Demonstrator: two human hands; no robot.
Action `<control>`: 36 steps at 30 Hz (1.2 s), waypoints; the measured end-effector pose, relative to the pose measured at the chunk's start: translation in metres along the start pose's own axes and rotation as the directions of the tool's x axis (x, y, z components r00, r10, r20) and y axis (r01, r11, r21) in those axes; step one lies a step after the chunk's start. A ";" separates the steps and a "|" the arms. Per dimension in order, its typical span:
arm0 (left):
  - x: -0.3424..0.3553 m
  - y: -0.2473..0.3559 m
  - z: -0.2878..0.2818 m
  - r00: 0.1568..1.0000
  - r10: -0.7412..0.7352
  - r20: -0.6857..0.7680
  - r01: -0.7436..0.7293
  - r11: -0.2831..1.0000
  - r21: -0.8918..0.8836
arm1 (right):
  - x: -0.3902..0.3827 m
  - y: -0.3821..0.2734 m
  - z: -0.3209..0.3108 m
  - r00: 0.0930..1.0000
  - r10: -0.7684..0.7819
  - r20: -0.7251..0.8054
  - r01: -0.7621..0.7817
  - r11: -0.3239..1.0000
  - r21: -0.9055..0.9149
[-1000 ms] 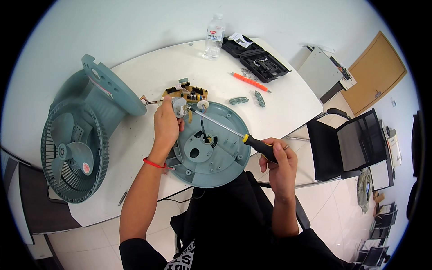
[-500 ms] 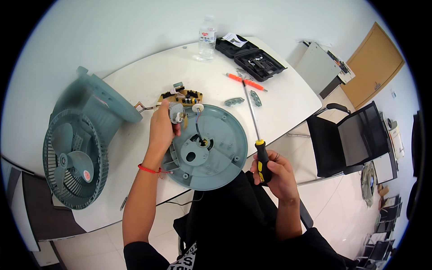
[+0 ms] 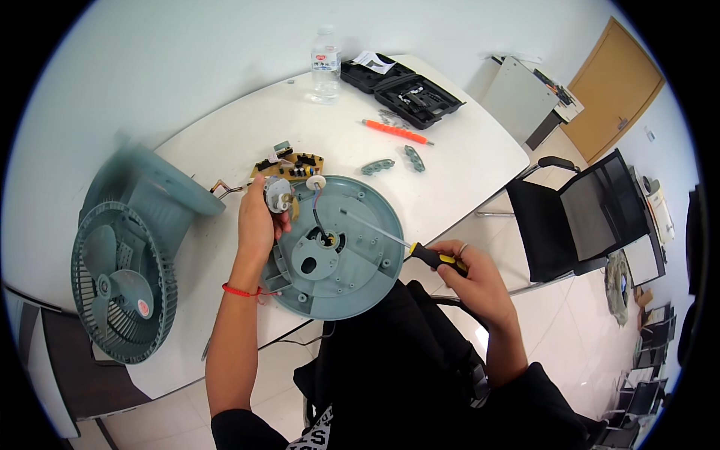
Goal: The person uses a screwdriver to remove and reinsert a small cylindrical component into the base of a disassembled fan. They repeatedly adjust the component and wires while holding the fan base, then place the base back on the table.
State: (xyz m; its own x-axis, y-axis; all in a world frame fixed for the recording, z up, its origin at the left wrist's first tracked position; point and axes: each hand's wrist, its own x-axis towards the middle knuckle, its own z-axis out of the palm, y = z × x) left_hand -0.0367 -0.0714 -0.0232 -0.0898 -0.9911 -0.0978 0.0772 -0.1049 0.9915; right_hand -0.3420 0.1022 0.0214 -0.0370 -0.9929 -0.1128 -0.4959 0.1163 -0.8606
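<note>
My left hand [image 3: 257, 229] is closed around a small grey motor [image 3: 277, 192] with a pale shaft end and a yellowish tab. It holds the motor over the left rim of a round grey-green fan base [image 3: 360, 289]. A circuit board [image 3: 306, 169] with black and yellow parts lies just beyond my fingers. In my right hand [image 3: 480, 285] is a black-and-yellow screwdriver [image 3: 429, 256], gripped by its handle. The shaft slants left over the base, its tip near the wires that rise from the base's centre to a white round piece [image 3: 316, 182].
At left stand a fan housing [image 3: 161, 176] and a slatted cage with blades [image 3: 124, 281]. Farther back are a water bottle [image 3: 325, 66], a black tool case [image 3: 420, 97], an orange-handled tool [image 3: 394, 132] and two small green pieces [image 3: 377, 166]. A black chair [image 3: 540, 225] stands right of the table.
My right hand has turned the screwdriver from pointing away to pointing left, bringing its tip over the base. My left hand still holds the motor. The view has shifted slightly.
</note>
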 end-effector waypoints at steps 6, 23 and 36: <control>-0.001 0.001 0.000 1.000 -0.001 0.007 0.001 1.000 0.009 | 0.005 -0.022 -0.008 0.929 -0.348 -0.121 0.287 0.890 -0.354; 0.000 -0.002 0.002 1.000 0.009 0.016 -0.009 1.000 0.001 | 0.015 0.005 -0.016 0.777 -0.597 -0.202 0.419 0.728 -0.543; 0.002 -0.006 0.003 0.998 -0.015 -0.061 0.017 0.999 0.038 | 0.000 0.019 -0.055 0.820 -0.524 -0.232 0.312 0.748 -0.585</control>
State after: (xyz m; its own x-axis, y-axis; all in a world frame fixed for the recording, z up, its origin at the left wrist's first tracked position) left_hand -0.0406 -0.0724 -0.0293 -0.0302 -0.9926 -0.1179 0.0381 -0.1190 0.9922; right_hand -0.3996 0.1031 0.0323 0.0281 -0.8805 0.4732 -0.8903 -0.2373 -0.3887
